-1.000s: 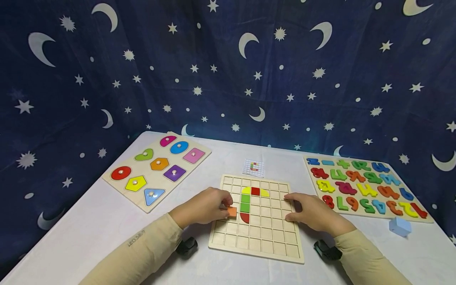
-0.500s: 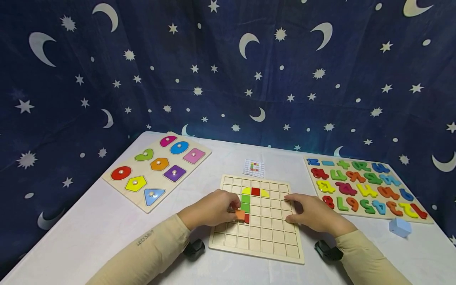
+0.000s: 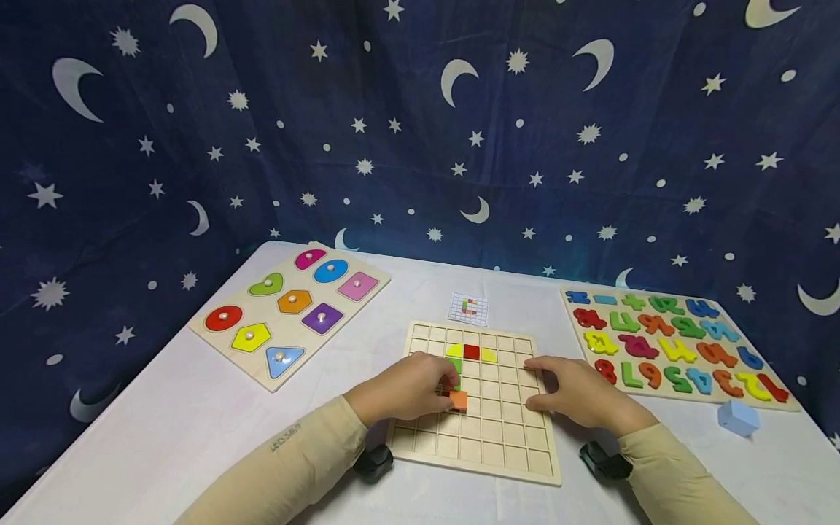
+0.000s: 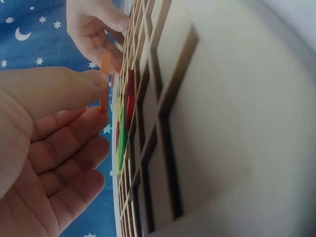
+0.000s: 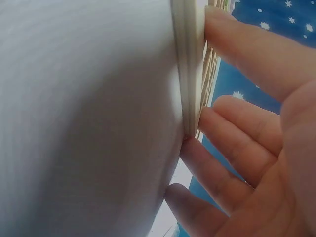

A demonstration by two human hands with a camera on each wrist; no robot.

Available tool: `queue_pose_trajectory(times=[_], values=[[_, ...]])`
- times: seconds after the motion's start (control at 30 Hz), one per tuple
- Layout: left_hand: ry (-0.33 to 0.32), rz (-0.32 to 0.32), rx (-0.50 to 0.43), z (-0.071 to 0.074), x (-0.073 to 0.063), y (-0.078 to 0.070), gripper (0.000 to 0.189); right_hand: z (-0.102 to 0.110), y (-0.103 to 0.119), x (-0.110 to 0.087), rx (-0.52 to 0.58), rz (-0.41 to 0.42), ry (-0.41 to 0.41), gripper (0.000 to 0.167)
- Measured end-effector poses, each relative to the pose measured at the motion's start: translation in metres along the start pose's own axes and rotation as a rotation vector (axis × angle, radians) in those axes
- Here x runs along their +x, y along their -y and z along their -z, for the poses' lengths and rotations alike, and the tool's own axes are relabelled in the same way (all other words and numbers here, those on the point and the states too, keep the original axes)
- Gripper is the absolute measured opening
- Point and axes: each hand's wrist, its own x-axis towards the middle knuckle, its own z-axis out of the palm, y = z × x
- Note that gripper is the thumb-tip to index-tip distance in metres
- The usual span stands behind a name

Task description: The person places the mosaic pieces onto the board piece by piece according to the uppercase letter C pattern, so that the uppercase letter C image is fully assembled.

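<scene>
Over the wooden grid board [image 3: 485, 445], my left hand [image 3: 407, 386] pinches an orange square tile [image 3: 459, 400] between thumb and forefinger. The left wrist view shows that tile [image 4: 104, 81] edge-on, just off the grid. Set in the board are a red square [image 3: 471, 352], a yellow rounded piece [image 3: 455, 351] and another yellow piece [image 3: 488, 355] either side of it. Green squares [image 3: 457, 364] run down the left column, partly behind my fingers; a red piece below them is mostly hidden. My right hand [image 3: 574, 394] rests on the board's right edge with fingers loosely spread.
Behind the grid board lies a small pattern card [image 3: 469, 309]. A shape puzzle with knobs [image 3: 289, 313] is at the left, a number puzzle [image 3: 676, 343] at the right. A light blue block [image 3: 738, 418] sits near the number puzzle. A starry curtain [image 3: 420, 131] hangs behind the table.
My left hand has carried the orange tile to the right across the board, from left of the red rounded piece to over and just beyond it. The right hand has stayed put.
</scene>
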Motion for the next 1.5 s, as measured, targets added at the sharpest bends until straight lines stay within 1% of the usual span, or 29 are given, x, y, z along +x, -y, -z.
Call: queue_pose_trajectory(times=[0.37,0.63,0.87,1.0,1.3,1.5], values=[[0.005,0.010,0.070,-0.006,0.008,-0.009,0.015,0.002,0.000,0.001,-0.004,-0.003,0.003,0.071],[0.020,-0.013,0.126,-0.008,0.015,-0.015,0.014,0.002,-0.001,0.002,0.006,-0.013,0.012,0.073],[0.023,0.000,0.159,-0.013,0.018,-0.015,0.013,0.002,-0.001,0.003,-0.010,0.013,-0.007,0.071],[0.024,0.014,0.182,-0.014,0.019,-0.013,0.013,0.002,-0.001,0.004,-0.011,0.005,-0.003,0.071],[0.013,-0.002,0.181,-0.015,0.020,-0.011,0.013,0.000,-0.001,0.005,0.002,-0.007,0.000,0.072],[0.021,0.007,0.177,-0.015,0.020,-0.012,0.015,0.000,0.000,0.005,0.003,-0.010,0.004,0.072]])
